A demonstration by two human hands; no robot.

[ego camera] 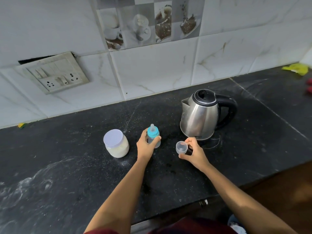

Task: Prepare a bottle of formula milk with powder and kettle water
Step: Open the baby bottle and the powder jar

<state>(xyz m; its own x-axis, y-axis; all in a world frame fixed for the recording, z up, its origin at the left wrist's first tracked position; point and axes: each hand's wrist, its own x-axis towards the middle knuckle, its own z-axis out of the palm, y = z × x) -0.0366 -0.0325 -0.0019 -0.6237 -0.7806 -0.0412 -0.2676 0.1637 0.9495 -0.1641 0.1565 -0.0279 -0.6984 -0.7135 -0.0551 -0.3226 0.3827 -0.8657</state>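
While the left hand [146, 146] wraps its fingers round the upright bottle [153, 135], teat and blue collar still on, the right hand [194, 153] pinches the clear cap [181, 147] just beside it, low over the bench [67, 157]. This looks like the opening step: cap off, collar not yet unscrewed. Next the cap wants setting down, freeing the right hand to twist off the collar. Left of the left hand stands the jar [116, 143] of powder, lid on; beyond the right hand, the kettle [200, 115], lid closed.
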